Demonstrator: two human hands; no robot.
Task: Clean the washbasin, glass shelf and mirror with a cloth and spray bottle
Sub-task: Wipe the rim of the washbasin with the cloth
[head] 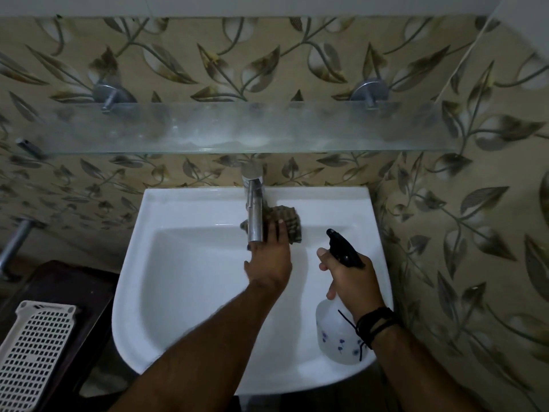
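A white washbasin (184, 281) fills the middle of the head view. My left hand (271, 257) presses a brown checked cloth (289, 220) flat against the basin's back ledge, just right of the steel tap (255, 212). My right hand (353, 281) grips a translucent spray bottle (337, 337) with a black nozzle by its neck, over the basin's right side, nozzle pointing toward the back. A smeared glass shelf (237, 129) hangs above the tap on two metal brackets. The mirror is out of view.
Leaf-patterned tiles (460, 203) cover the back and right walls close to the basin. At lower left a white perforated plastic basket (35, 352) rests on a dark stool (83, 292). Metal pipes (15, 242) stick out from the left wall.
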